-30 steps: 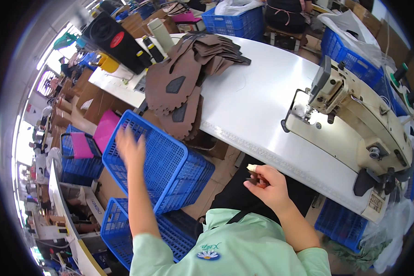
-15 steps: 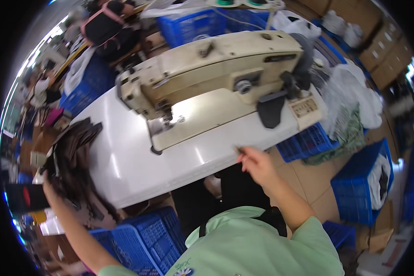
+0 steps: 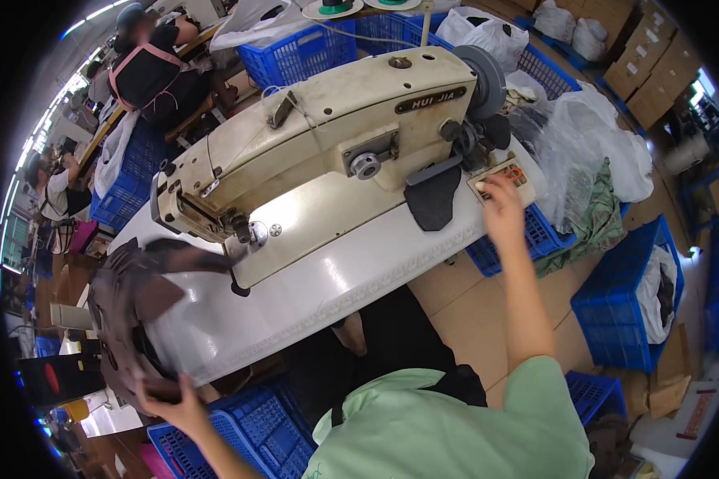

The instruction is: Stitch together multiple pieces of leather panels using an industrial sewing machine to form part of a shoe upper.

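Observation:
My left hand is at the table's front left corner. Its thumb and fingers grip the lower edge of a bunch of dark brown cut pieces, blurred by motion and spread over the table's left end. At the right end, my right hand reaches to a small shallow tray, its fingers bent together over it. Whatever they hold is too small to make out. Something orange-red lies beside the fingertips. Between my hands stands a cream sewing machine on a white table.
A dark flap hangs off the machine's front right. Blue crates stand below the table at left, and another blue crate is on the floor at right. Plastic bags lie behind the tray. A person sits at the far left.
My right hand has moved right and up from the table's front edge to the tray. My left hand has come nearer and right, and the brown pieces have swung onto the table.

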`<state>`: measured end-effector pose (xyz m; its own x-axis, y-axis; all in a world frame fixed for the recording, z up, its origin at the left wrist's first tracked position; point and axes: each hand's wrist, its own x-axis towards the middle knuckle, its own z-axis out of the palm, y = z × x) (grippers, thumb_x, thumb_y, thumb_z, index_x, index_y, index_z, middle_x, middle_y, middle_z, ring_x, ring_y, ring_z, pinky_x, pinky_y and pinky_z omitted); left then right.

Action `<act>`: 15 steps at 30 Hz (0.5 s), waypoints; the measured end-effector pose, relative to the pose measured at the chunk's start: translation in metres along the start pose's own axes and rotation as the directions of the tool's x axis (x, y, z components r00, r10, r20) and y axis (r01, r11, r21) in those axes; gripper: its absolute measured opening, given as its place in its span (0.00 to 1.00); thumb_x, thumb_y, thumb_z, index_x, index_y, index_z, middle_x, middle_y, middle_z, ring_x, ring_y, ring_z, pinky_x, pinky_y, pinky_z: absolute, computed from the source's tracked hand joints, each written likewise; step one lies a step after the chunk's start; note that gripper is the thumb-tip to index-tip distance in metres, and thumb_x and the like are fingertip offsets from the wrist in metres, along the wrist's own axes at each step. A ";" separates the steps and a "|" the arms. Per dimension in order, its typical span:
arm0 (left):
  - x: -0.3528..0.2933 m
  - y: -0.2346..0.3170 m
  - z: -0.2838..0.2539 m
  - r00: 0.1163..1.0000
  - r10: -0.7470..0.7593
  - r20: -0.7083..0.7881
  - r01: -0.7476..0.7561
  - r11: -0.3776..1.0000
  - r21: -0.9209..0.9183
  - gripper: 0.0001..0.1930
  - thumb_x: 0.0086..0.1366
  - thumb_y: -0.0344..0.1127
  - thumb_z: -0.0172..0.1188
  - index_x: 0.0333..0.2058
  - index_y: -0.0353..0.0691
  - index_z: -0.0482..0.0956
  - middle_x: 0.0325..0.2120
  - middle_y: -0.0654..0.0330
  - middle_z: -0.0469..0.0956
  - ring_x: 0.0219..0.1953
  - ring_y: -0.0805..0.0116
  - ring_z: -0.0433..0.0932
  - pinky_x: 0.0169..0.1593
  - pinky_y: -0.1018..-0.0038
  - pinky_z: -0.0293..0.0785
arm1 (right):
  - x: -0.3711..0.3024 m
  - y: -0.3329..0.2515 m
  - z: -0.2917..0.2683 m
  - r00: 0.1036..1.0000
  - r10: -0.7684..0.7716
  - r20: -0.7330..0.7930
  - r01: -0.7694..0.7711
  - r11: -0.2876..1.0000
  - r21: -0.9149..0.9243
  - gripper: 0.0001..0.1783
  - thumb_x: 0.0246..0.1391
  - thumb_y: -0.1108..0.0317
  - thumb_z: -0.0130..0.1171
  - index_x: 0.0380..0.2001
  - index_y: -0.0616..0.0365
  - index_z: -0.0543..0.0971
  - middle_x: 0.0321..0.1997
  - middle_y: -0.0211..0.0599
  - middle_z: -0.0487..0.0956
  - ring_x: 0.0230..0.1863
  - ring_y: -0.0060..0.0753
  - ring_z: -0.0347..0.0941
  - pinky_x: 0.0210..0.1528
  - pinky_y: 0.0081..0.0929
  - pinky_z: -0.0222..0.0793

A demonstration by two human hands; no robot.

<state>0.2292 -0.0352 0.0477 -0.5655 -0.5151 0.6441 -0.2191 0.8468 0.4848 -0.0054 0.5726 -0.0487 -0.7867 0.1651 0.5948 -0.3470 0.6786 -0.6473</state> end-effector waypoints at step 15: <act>-0.112 0.044 0.017 0.878 -0.376 0.296 0.441 0.875 -0.197 0.52 0.46 0.36 0.78 0.67 0.41 0.54 0.65 0.48 0.57 0.70 0.52 0.52 0.72 0.60 0.43 | -0.042 -0.095 0.071 0.956 0.291 -0.037 -0.288 0.956 0.062 0.38 0.38 0.67 0.76 0.55 0.59 0.72 0.63 0.51 0.65 0.63 0.55 0.62 0.65 0.44 0.60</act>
<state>0.2695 0.0622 -0.0130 -0.6498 -0.7311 0.2079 -0.2847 0.4877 0.8253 0.0242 0.4502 -0.0460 -0.8344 0.3813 0.3978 -0.1362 0.5568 -0.8194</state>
